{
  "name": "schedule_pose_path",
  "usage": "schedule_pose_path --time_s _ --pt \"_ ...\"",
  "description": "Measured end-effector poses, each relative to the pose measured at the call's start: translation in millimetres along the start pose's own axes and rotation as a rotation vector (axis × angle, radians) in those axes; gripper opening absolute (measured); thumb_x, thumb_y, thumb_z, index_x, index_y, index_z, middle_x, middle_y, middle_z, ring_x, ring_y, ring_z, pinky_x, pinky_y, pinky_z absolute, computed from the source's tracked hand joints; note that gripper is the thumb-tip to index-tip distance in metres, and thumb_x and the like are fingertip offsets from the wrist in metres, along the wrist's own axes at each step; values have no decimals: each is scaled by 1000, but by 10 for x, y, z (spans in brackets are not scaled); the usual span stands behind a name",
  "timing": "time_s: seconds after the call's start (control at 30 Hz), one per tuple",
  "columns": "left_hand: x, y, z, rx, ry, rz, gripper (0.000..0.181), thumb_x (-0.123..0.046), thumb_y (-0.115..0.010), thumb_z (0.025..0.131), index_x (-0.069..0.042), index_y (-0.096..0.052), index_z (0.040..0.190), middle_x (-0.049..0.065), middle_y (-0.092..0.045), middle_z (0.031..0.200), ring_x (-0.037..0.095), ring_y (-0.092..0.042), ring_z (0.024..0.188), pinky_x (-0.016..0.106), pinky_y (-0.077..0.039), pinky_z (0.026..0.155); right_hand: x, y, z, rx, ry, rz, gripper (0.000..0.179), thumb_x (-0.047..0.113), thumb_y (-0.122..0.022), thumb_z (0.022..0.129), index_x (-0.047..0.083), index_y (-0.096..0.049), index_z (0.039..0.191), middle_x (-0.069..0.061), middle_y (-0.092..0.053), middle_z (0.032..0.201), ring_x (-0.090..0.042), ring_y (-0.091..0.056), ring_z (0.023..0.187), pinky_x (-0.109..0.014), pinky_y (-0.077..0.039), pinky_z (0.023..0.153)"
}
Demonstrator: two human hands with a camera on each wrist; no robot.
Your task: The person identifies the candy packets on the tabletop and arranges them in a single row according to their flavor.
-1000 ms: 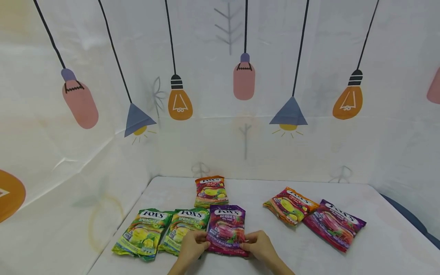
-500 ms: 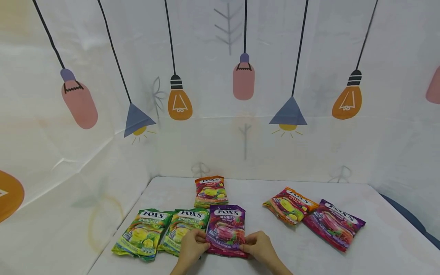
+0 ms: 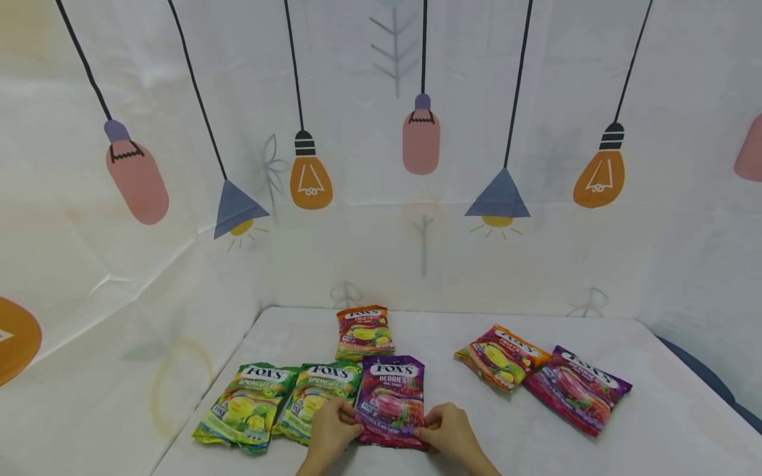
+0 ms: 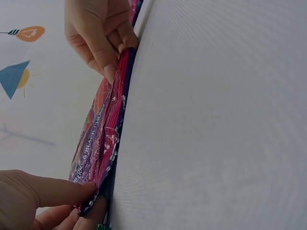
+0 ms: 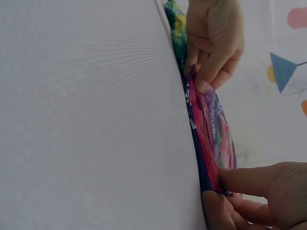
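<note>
Head view: the left hand (image 3: 330, 426) pinches the purple bag (image 3: 390, 401) at its near left corner, the right hand (image 3: 450, 430) at its near right. The bag lies on the table (image 3: 530, 443) between and ahead of both, long axis running away from the person, neither hand clearly nearer. Just left: 2 green bags (image 3: 245, 408); just beyond: 1 orange bag (image 3: 365, 332); well right: another orange bag (image 3: 501, 357).

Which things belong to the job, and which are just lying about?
Likely in the job:
middle purple bag
left hand and right hand, pinching it
white table beneath

Seemingly just lying about:
left green bag
second green bag
back orange bag
right orange bag
far-right purple bag
</note>
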State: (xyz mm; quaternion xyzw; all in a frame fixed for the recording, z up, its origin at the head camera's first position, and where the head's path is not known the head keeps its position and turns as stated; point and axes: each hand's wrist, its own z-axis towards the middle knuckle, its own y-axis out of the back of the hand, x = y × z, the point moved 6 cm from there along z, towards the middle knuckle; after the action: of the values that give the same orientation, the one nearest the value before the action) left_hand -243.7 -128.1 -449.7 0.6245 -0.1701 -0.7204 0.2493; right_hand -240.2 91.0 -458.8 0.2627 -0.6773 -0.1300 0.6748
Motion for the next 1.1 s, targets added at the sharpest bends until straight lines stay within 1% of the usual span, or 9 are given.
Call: schedule_pose_path --time_s 0.3,0.5,0.77,0.93,1.1 --pt "-10 -1 -3 11 3 22 27 6 -80 61 -4 -57 69 0 -57 61 10 -53 55 24 -44 46 -32 -17 7 8 -15 -4 17 13 -73 81 -2 -65 78 0 -62 61 -6 -55 51 -23 -48 49" --pt "-17 3 -2 6 -17 41 27 5 -81 60 -4 -56 69 -1 -57 60 10 -51 54 23 -43 46 -64 -44 27 16 -31 11 19 15 -75 79 0 -65 78 1 -61 60 -7 -54 52 -20 -47 49" --pt "-25 -2 2 16 -18 64 27 5 -81 61 -5 -57 69 -1 -56 61 10 -51 55 24 -43 48 -6 -31 -17 -22 -2 -45 16 12 -74 80 1 -63 76 1 -59 60 -6 -51 52 -23 -46 48" --pt "-45 3 -5 26 -27 79 27 4 -81 62 -5 -57 68 -2 -55 60 9 -49 55 23 -42 48 6 -41 -23 -30 -23 -78 15 12 -74 80 1 -63 77 2 -57 60 -6 -49 53 -22 -45 49" --pt "-62 9 -11 38 -43 85 26 4 -81 62 -5 -57 68 -2 -54 60 9 -49 55 23 -41 48 26 -27 -34 -28 -17 -81 16 12 -74 80 1 -63 78 2 -57 60 -6 -48 52 -22 -43 49"
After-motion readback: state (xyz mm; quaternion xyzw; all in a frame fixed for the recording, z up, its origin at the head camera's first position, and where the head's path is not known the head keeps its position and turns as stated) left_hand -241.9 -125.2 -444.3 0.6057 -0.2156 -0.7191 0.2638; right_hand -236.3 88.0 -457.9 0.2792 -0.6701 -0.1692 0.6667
